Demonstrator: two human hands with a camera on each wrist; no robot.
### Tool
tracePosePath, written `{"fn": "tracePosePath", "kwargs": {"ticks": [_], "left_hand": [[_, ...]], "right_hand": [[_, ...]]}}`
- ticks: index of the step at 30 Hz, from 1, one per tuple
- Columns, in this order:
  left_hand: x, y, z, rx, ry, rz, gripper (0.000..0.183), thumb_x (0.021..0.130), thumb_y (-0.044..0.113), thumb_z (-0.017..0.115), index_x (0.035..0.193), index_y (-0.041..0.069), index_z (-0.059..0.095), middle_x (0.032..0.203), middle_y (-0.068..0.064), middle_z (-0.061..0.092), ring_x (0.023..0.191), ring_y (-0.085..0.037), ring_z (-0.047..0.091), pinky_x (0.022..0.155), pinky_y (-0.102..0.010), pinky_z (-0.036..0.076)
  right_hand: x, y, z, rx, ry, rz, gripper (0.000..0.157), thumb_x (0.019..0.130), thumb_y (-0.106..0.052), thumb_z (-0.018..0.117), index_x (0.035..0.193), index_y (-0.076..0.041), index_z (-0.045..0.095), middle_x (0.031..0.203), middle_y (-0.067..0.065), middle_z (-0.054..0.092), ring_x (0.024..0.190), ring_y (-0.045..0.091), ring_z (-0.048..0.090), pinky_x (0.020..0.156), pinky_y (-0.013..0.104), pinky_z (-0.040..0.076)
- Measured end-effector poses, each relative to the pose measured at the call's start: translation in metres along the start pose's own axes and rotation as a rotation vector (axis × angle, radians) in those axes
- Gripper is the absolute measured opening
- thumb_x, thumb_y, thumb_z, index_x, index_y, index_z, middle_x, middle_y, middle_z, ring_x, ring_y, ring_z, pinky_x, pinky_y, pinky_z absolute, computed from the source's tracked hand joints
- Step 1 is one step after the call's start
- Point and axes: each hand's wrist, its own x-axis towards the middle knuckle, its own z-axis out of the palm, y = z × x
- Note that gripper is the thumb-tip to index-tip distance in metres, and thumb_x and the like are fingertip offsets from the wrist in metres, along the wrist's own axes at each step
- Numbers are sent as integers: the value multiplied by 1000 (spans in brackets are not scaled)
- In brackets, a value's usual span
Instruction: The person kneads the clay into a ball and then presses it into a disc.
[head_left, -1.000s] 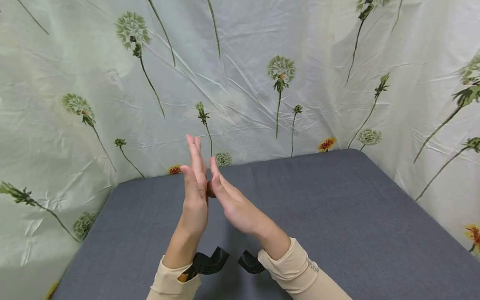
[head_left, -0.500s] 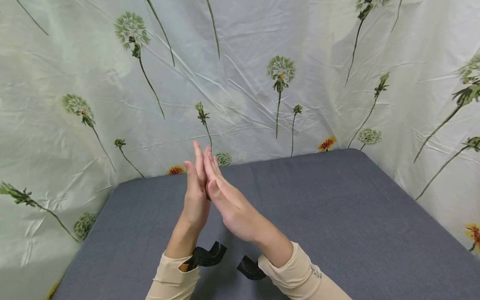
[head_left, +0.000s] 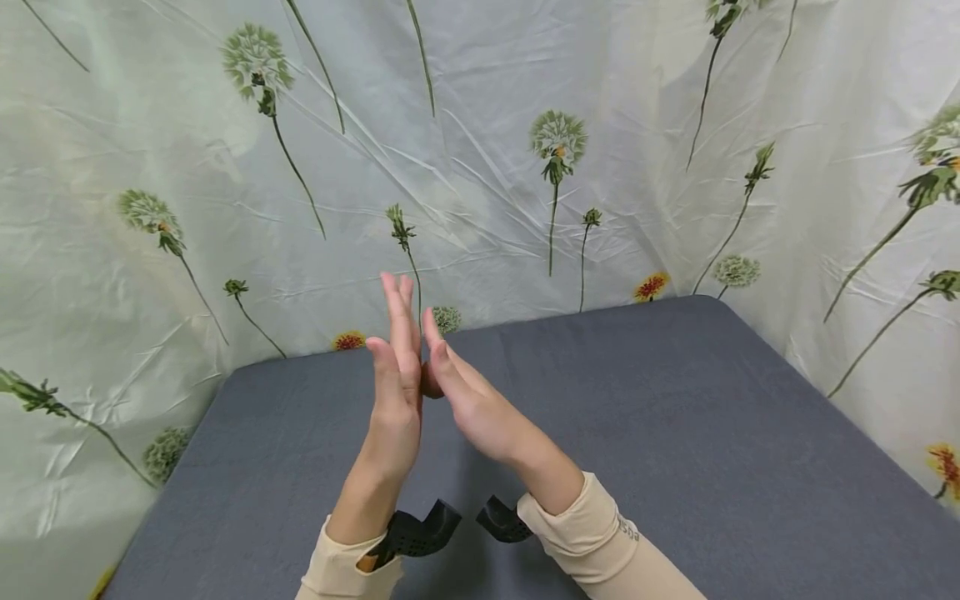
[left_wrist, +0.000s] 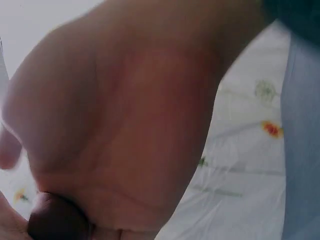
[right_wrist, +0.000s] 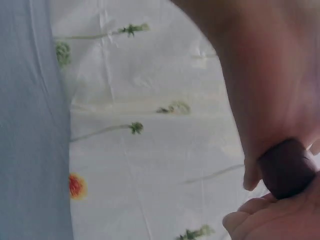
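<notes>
In the head view both hands are raised over the grey surface, palms facing and fingers straight. Between them sits a small brown rounded lump (head_left: 431, 382), perhaps of modelling clay; its material is not clear. My left hand (head_left: 393, 400) stands nearly upright with its palm against the lump. From the other side my right hand (head_left: 476, 408) slants in and presses it with straight fingers. The fingertips of the two hands stand slightly apart. Both wrist views show the lump, dark and rounded, in the left wrist view (left_wrist: 57, 217) and, with flattish sides, in the right wrist view (right_wrist: 287, 169).
A grey cloth-covered table (head_left: 637, 433) lies below the hands. Behind it and along both sides hangs a pale curtain (head_left: 480, 200) printed with dandelions. Black curved mounts (head_left: 423, 532) stick out from both wrists, next to the rolled beige sleeves (head_left: 581, 529).
Half a second ago the palms were closer and largely hid the lump. Since then the right hand has drawn back a little and the left fingers have risen, leaving the lump more exposed.
</notes>
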Motion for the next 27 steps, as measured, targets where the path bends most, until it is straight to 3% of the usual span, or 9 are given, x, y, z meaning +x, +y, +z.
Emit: {"fn": "tracePosePath", "kwargs": {"ticks": [6, 11, 17, 24, 27], "left_hand": [[6, -7, -23, -15, 90, -18, 78, 100, 87, 11, 167, 53, -13, 179, 23, -3, 167, -4, -11, 134, -59, -9], [10, -17, -31, -65, 99, -69, 75, 102, 85, 10, 166, 54, -11, 180, 19, 1, 167, -6, -8, 136, -50, -6], [9, -23, -22, -117, 55, -141, 80, 99, 87, 11, 168, 52, -10, 181, 15, 6, 170, -16, 2, 137, -50, -3], [7, -26, 1, -111, -81, -134, 81, 101, 83, 4, 168, 44, -18, 179, 21, -8, 167, -7, -8, 135, -57, -5], [4, -20, 8, -84, -96, -126, 79, 101, 83, 2, 167, 45, -19, 177, 26, -12, 166, -4, -11, 134, -58, -7]], "right_hand": [[-2, -3, 18, -82, -95, 27, 84, 107, -76, 10, 170, -26, -18, 176, -16, -21, 164, 6, -17, 136, 53, -1], [-5, -9, 24, -147, -77, -3, 87, 106, -78, 9, 171, -23, -11, 176, -19, -19, 163, 1, -19, 137, 48, -3], [-8, -15, 19, -151, 2, -71, 86, 108, -74, 12, 172, -20, -4, 179, -14, -14, 164, 5, -17, 137, 48, -4], [-9, -14, 1, -126, 118, -129, 89, 108, -73, 14, 173, -15, 0, 180, -10, -8, 167, 8, -12, 137, 49, -3], [-8, -12, -6, -71, 126, -109, 88, 108, -74, 16, 173, -19, -2, 180, -12, -8, 166, 6, -13, 137, 50, 1]]}}
